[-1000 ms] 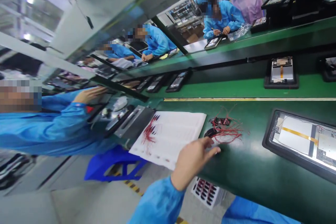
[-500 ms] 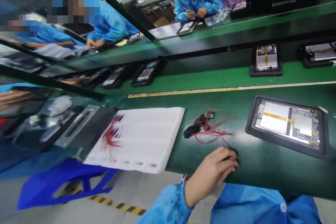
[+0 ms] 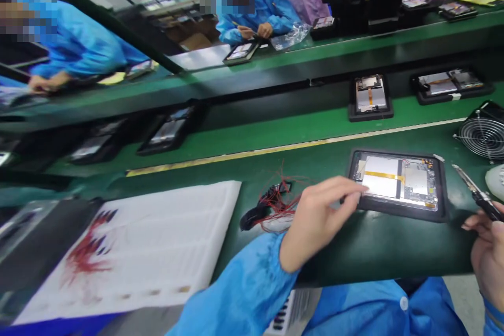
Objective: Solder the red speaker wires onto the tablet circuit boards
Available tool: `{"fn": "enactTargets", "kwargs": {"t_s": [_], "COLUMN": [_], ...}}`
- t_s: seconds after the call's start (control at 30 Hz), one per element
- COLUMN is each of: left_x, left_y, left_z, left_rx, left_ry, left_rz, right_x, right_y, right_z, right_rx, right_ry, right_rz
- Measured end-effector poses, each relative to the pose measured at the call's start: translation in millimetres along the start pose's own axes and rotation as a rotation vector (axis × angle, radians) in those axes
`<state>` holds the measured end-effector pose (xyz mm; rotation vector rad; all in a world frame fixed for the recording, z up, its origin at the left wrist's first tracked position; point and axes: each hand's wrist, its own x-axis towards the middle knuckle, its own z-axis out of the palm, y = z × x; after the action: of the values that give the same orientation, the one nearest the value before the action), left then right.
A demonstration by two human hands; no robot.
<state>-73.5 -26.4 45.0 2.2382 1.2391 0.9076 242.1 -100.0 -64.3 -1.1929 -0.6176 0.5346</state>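
My left hand [image 3: 318, 218] is at the lower left corner of an opened tablet [image 3: 417, 181], thumb and fingers pinched together. A small dark piece shows between them, too hidden to name. The tablet lies in a black foam frame, its white battery, orange ribbon and circuit board exposed. At the right edge my right hand [image 3: 486, 244] grips a soldering iron [image 3: 474, 186], its metal tip pointing up and left towards the tablet. Behind my left wrist lies a bundle of black parts with red wires [image 3: 271, 202], partly hidden.
A white foam sheet [image 3: 169, 236] with more red-wired parts [image 3: 88, 244] lies at left. A small fan [image 3: 484, 136] and a white rounded object [image 3: 495, 181] stand at right. Framed tablets [image 3: 370, 95] sit along the green conveyor strip [image 3: 271, 131]; co-workers [image 3: 255, 10] sit beyond.
The view has swung right. My left hand has moved from the bare table to the tablet's corner. My right hand with the soldering iron has come into view, as has the fan.
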Motion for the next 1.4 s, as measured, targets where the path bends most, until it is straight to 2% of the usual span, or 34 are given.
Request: {"fn": "enactTargets", "kwargs": {"t_s": [0.13,0.23,0.3,0.47,0.6,0.7,0.83,0.97,1.07,1.2,1.4], "left_x": [34.0,44.1,46.1,50.2,54.6,54.0,50.2,47.7,46.5,45.6,48.7], "left_y": [-46.6,-60.2,-55.1,-25.2,-17.7,-19.5,-17.3,-13.6,-14.5,-14.3,-6.0], "left_z": [15.5,28.9,39.5,72.4,87.9,84.1,68.3,60.5,61.5,65.3,69.9], "left_rx": [0.197,0.264,0.293,0.314,0.3,0.222,-0.138,-0.312,-0.327,-0.288,-0.267], "left_ry": [-0.134,-0.141,-0.145,-0.191,-0.216,-0.196,-0.121,-0.147,-0.163,-0.142,-0.135], "left_rz": [-0.03,-0.011,0.01,0.056,0.104,0.105,0.057,0.016,0.013,0.037,0.087], "right_x": [-4.7,-8.9,-11.2,-14.2,-15.8,-17.3,-18.0,-18.8,-21.3,-24.9,-26.1], "right_y": [5.3,6.7,6.6,3.0,-4.5,-13.8,-24.9,-25.9,-24.1,-25.8,-28.5], "right_z": [-1.1,-0.4,0.5,0.8,3.4,17.0,52.4,82.2,91.3,93.7,91.8], "right_rx": [0.008,-0.001,-0.009,-0.046,-0.088,-0.159,-0.311,-0.249,-0.221,-0.302,-0.41], "right_ry": [-0.013,-0.011,-0.012,-0.042,-0.081,-0.171,-0.383,-0.515,-0.497,-0.453,-0.452], "right_rz": [-0.002,0.001,-0.001,-0.037,-0.086,-0.119,-0.203,-0.158,-0.105,-0.102,-0.21]}}
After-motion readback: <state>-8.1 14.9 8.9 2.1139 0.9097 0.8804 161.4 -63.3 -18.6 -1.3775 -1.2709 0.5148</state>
